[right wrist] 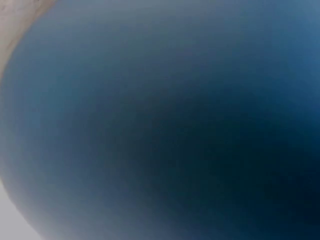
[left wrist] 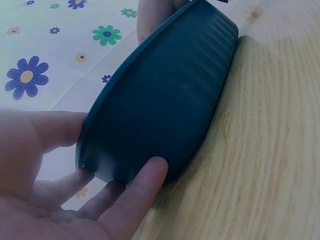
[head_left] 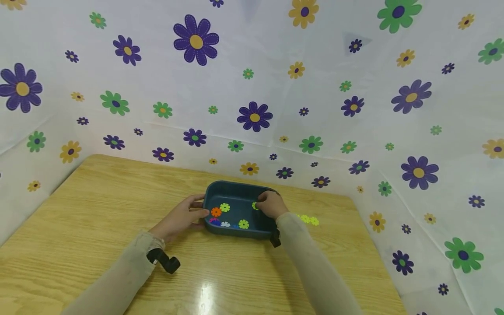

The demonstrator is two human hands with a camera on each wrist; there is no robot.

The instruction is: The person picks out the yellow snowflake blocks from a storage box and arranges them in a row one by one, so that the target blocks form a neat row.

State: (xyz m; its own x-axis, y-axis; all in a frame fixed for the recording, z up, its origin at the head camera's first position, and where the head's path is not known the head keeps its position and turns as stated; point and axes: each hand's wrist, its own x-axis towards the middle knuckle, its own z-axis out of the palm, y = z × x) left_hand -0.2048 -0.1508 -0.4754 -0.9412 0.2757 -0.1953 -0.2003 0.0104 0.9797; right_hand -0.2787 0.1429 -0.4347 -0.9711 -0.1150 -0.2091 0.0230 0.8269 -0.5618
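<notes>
Dark teal, the tray (head_left: pixel 236 194) stands towards the far edge of the table (head_left: pixel 157 183), its left end held by the left hand (head_left: pixel 183 218), thumb and fingers curved against the wall. Inside, near the right end, the bent fingers of the right hand (head_left: pixel 271 204) appear to pinch a yellow-green piece (head_left: pixel 254 205); handling it looks like the step in hand. The next move probably calls for a firm pinch and a steady tray. An orange piece (head_left: pixel 216 212) lies near the left wall. Beyond the right end, yellow pieces (head_left: pixel 314 221) lie partly blocked by the right sleeve (head_left: pixel 299 245).
</notes>
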